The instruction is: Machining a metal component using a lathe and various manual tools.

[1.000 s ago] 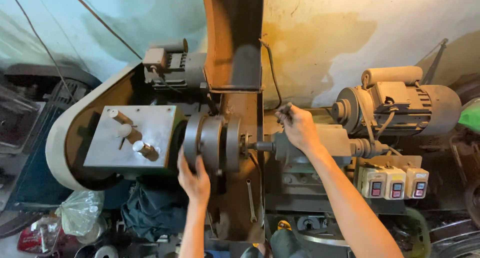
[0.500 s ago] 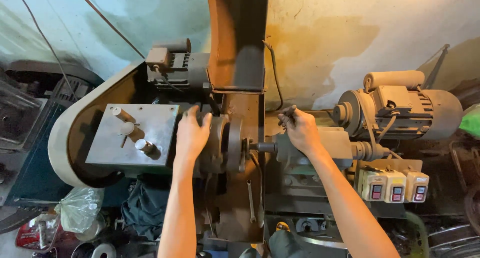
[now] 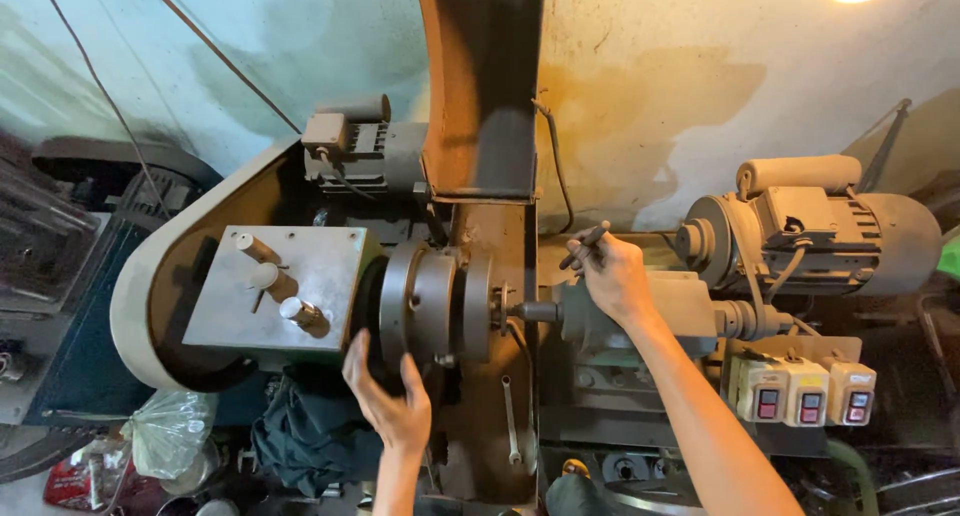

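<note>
The left hand (image 3: 388, 404) is open wide, fingers spread, and touches the lower edge of the round metal chuck (image 3: 432, 301) at approx. 6 o'clock of it. The chuck sits at frame centre, w/ a grey plate (image 3: 285, 286) at its 9 o'clock. The right hand (image 3: 612, 273) is closed on a dark lever (image 3: 585, 245), at 3 o'clock from the chuck. An electric motor (image 3: 820, 226) is further at 3 o'clock.

Left hand (image 3: 392, 401) lower on chuck (image 3: 432, 303)

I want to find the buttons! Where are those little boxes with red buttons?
The three switch boxes sit in a row at lower right of the head view, below the grey motor and just right of the right hand's forearm.
</note>
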